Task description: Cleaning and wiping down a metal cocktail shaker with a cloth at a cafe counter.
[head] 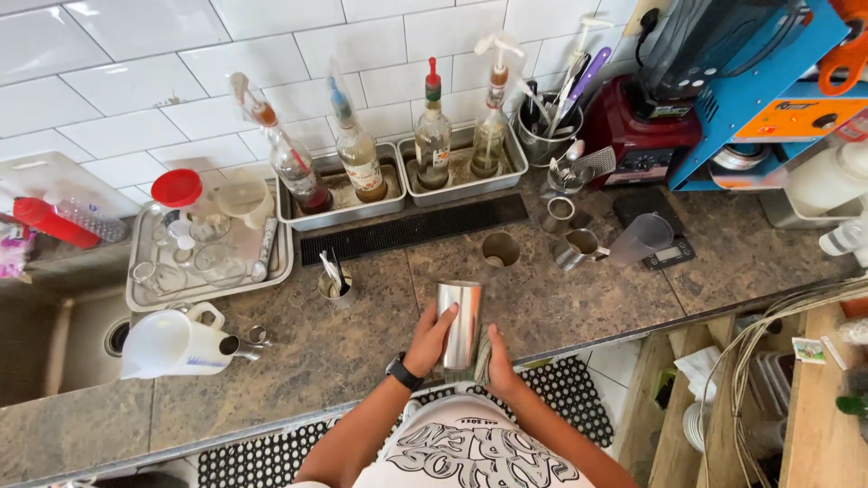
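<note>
A tall steel shaker tin (pixel 459 321) stands upright on the brown stone counter (pixel 362 334), close to its front edge. My left hand (pixel 432 339) wraps its left side, with a black watch on that wrist. Behind the tin's lower right, my right hand (pixel 499 366) sits against a glass that the tin mostly hides. A second steel cup (pixel 500 248) stands open a little further back on the counter.
Two steel trays hold syrup bottles with pumps (pixel 432 136) by the tiled wall. A black bar mat (pixel 416 230) lies before them. Left: a tray of glasses (pixel 203 253), a white jug (pixel 176 343), a sink. Right: jiggers, small scale (pixel 665 253), red blender (pixel 651 126).
</note>
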